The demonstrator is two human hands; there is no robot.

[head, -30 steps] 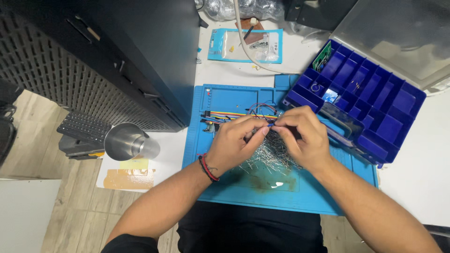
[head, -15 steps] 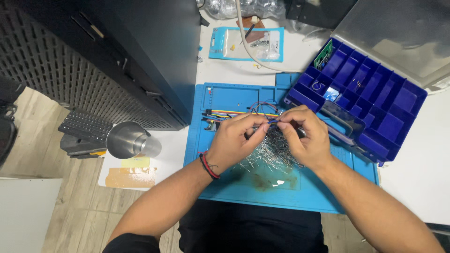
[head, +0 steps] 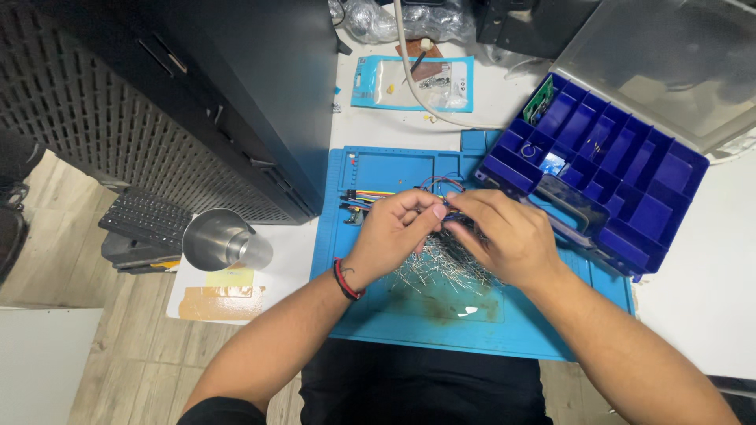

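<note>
A white tabletop (head: 709, 283) carried the work, with a tall black computer case (head: 236, 94) standing along its far-left side. On it lay a blue work mat (head: 409, 315), and at the mat's right edge sat a blue compartment box (head: 622, 169) with its clear lid swung back. A steel cup (head: 220, 240) stood on the tabletop left of the mat. A heap of thin metal pins (head: 445, 271) rested mid-mat — just under both hands. The left hand (head: 394, 232) and right hand (head: 504, 236) met above that heap, fingers curled and pinched tight on a small bundle of coloured jumper wires (head: 441, 206), whose loose ends trailed left across the mat.
</note>
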